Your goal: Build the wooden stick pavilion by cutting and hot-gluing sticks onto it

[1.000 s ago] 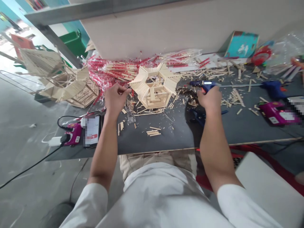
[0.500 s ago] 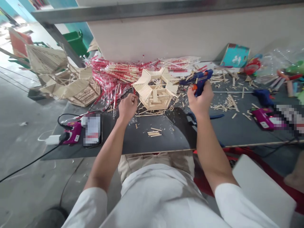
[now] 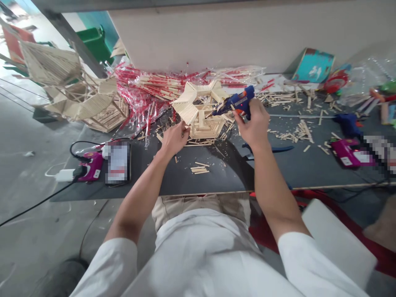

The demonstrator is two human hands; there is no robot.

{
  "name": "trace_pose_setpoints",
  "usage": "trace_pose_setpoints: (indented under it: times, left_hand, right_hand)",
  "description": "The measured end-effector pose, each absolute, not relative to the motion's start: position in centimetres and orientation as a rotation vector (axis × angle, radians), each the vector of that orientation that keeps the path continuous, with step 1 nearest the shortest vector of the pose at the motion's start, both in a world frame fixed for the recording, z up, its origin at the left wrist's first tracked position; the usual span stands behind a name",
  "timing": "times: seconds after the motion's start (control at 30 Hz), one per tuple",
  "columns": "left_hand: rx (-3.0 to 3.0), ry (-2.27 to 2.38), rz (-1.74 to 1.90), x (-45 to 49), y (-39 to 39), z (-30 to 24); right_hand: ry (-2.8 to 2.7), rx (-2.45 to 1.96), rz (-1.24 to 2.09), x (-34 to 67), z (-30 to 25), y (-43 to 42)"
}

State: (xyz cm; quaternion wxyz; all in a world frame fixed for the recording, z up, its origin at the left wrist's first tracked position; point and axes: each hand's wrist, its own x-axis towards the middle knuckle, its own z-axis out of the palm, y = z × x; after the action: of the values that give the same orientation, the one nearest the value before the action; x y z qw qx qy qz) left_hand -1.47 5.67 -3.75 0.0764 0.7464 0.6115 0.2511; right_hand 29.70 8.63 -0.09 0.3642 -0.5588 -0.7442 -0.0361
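While the right hand point(image 3: 255, 125) grips a glue gun point(image 3: 237, 101), the left hand point(image 3: 175, 139) curls, pinch unclear, by a likely fragile stick model point(image 3: 201, 118) toward the surface's point(image 3: 173, 181) far edge: hold low.

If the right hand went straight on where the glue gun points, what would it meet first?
Probably the wooden stick model: the glue gun in the right hand points toward it, though any gap is hard to judge.
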Motion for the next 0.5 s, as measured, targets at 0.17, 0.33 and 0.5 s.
trace_pose_setpoints:
  times: [0.17, 0.33, 0.5]
  left_hand:
    - [2.317, 1.751, 0.732, -1.06, 5.50, -4.03]
    - [2.362, 1.695, 0.773, -0.78, 5.27, -3.83]
    - [2.291, 1.753, 0.839, -0.41, 4.84, -3.35]
  right_hand:
    - [-1.934, -1.401, -0.037, 29.86, -0.20, 8.74]
    - [-1.935, -1.416, -0.004, 29.81, -0.13, 8.82]
    - [-1.941, -1.437, -0.027, 29.81, -0.14, 8.81]
